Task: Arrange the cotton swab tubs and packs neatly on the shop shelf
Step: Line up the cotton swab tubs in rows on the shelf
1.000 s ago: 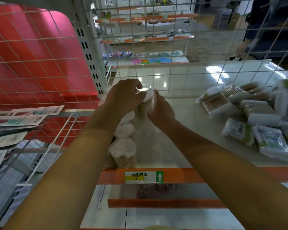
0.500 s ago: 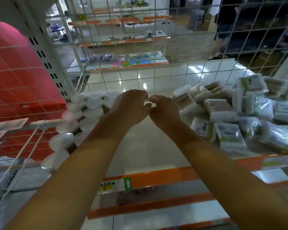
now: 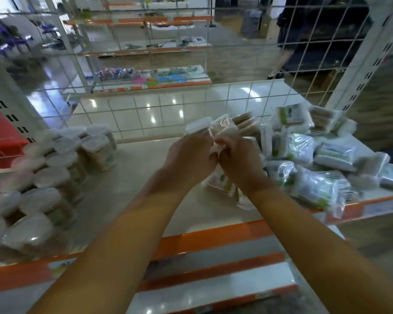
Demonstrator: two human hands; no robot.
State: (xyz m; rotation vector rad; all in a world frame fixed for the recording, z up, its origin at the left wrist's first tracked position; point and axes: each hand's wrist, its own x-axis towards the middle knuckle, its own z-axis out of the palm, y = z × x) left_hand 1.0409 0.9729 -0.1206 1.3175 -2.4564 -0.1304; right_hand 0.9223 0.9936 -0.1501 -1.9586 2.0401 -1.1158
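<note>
Tub [image 3: 222,128] held mid-shelf by both hands; left hand [image 3: 191,155] curled round lid end, right hand [image 3: 238,162] gripped on body; judged light, stiff, slick plastic, best taken round sides; tub rows [image 3: 61,159] left, packs [image 3: 309,155] heaped right, soft, slippery.

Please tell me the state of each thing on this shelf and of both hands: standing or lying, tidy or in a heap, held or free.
Round tubs: upright, lids on, in rows at the shelf's left.
Flat packs: lying in a loose heap at the right.
Held tub: tilted, lifted above the shelf.
Held pack: lifted, beside that tub.
Left hand: grips the tub.
Right hand: grips the pack.
</note>
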